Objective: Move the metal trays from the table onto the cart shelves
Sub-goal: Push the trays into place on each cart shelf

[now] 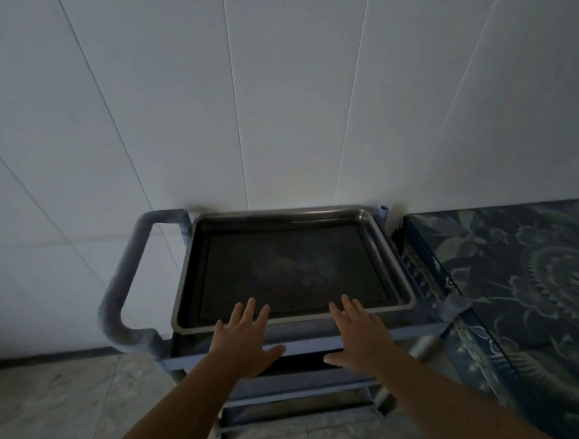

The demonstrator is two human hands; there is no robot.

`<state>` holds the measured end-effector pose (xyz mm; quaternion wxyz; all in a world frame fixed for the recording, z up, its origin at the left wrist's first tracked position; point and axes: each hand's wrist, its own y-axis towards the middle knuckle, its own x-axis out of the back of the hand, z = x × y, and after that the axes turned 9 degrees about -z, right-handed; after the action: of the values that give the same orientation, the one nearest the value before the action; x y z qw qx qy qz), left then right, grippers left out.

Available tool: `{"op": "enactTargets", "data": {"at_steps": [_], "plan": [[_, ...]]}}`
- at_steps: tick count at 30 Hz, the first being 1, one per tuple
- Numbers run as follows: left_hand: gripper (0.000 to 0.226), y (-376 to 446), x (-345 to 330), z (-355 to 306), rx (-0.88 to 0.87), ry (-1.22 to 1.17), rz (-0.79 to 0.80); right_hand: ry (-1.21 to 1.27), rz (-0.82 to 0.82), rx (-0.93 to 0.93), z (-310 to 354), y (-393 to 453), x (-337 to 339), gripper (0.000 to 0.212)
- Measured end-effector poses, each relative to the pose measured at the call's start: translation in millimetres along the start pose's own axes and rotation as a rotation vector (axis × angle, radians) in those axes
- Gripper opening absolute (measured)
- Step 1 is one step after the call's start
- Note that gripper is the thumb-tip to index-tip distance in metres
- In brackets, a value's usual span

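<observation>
A blue cart (pixel 309 348) is seen parked against a pale panelled wall (pixel 274 101), its padded push handle (pixel 123 290) at the left and a bench (pixel 528 272) draped in a blue floral cloth just beside it at the right. One metal tray (pixel 287 263) is shown lying flat on the cart's top shelf, its near rim set close to the shelf's front edge; its dark floor appears bare. At least one tray can thus be judged as delivered. The lower shelves are largely hidden behind the arms and in shadow, so it cannot be told whether they are loaded. No further trays are visible on the part of the bench that is in frame, and how many remain cannot be told from here.

The left hand (pixel 244 340) and the right hand (pixel 359 337) are held flat and spread, palms down, over the tray's near rim, with nothing gripped in either. Whether the fingertips are touching the rim cannot be made out. The placement is judged to be at its close.
</observation>
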<state>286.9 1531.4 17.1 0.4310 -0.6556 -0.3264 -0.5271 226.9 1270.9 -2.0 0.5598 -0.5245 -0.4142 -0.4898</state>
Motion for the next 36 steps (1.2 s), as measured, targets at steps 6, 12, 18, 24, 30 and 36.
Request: {"op": "enactTargets", "data": {"at_steps": [6,12,18,24,30,36], "plan": [[0.095,25,-35,17,0.007,-0.007,0.120,-0.013,0.121,0.018,-20,32,-18,0.109],[0.093,24,-53,17,0.045,-0.059,0.084,-0.012,0.062,0.054,-26,34,-35,0.107],[0.095,24,-54,18,0.042,-0.081,0.070,-0.001,0.082,0.049,-26,35,-32,0.102],[0.096,9,-62,19,0.016,-0.050,0.067,0.000,0.065,0.037,-22,18,-32,0.101],[0.099,-18,-72,16,-0.004,-0.056,0.052,0.032,0.087,-0.009,-14,-7,-34,0.104],[0.102,-33,-71,12,0.008,-0.054,0.070,-0.016,0.149,-0.005,-11,-27,-31,0.114]]}}
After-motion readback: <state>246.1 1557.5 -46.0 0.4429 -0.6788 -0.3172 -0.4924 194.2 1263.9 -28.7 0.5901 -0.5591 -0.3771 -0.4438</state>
